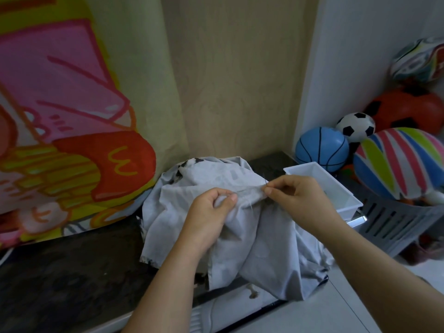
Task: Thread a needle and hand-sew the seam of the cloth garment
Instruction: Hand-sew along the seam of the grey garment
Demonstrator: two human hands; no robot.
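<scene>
A pale grey cloth garment lies bunched on a dark countertop and hangs over its front edge. My left hand pinches a fold of the garment between thumb and fingers. Just to the right, my right hand pinches a thin dark needle at the cloth's raised seam edge. The needle tip pokes up above my fingertips. A fine pale thread trails from the seam between the two hands.
A white plastic tray stands right behind my right hand. A grey slatted basket with several balls, one a blue basketball, fills the right corner. A colourful printed cloth hangs at the left.
</scene>
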